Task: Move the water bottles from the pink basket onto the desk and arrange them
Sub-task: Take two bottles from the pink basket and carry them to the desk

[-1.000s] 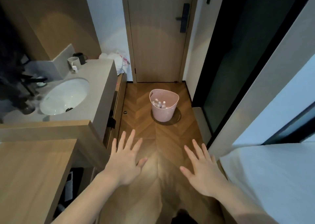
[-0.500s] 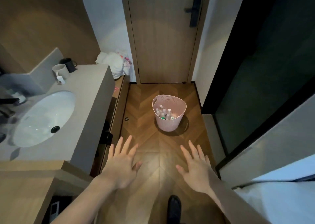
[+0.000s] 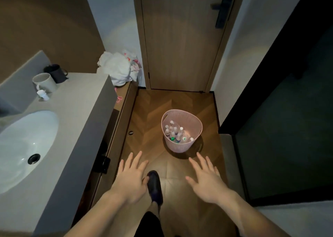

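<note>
A pink perforated basket stands on the wooden floor in front of the door. Inside it are several clear water bottles with white caps, standing upright and close together. My left hand hovers palm down with fingers spread, short of the basket and to its left. My right hand is held the same way just below the basket's right side. Neither hand touches anything. The desk is out of view.
A grey vanity counter with a white sink runs along the left, bearing two mugs. A white bag lies at its far end. The wooden door is closed ahead. Dark glass lines the right. My dark shoe is on the floor.
I have walked forward along the corridor, so the basket is nearer and larger. Both hands stay spread and empty. The wooden desk at lower left has left the view.
</note>
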Motion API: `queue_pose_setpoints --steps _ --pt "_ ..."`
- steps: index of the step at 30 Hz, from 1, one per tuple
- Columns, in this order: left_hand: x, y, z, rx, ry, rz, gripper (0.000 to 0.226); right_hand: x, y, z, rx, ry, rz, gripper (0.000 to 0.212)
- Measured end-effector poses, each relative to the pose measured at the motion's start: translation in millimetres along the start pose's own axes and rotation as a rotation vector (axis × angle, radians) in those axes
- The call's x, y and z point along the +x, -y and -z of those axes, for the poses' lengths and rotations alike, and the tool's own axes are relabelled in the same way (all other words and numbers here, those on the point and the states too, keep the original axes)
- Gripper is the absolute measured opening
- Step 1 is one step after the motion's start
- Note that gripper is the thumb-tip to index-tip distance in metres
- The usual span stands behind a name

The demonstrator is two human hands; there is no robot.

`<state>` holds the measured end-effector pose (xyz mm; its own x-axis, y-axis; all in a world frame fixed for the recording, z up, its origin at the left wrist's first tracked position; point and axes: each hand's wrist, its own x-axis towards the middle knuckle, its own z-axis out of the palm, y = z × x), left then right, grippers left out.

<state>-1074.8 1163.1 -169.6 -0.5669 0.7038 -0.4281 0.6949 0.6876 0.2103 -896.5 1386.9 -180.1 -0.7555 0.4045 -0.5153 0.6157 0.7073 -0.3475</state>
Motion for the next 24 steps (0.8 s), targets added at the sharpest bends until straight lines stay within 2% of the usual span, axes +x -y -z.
queue_pose_setpoints --steps 6,13,19,22,24 --pt "142 22 29 -0.015 0.046 -0.014 0.063 123 -6 39 0.066 0.033 -0.073 0.072" --pt "298 28 49 0.061 0.248 -0.072 0.070 254 -21 66 0.141 0.090 -0.160 0.070" --pt "412 27 14 0.029 0.401 -0.056 0.074 346 -60 36 0.147 0.082 -0.230 0.067" --pt "458 30 -21 -0.029 0.457 -0.018 0.064 397 -89 9 0.138 0.137 -0.227 0.071" --pt "485 32 -46 -0.044 0.484 -0.001 0.058 430 -103 -3 0.096 0.179 -0.181 0.060"
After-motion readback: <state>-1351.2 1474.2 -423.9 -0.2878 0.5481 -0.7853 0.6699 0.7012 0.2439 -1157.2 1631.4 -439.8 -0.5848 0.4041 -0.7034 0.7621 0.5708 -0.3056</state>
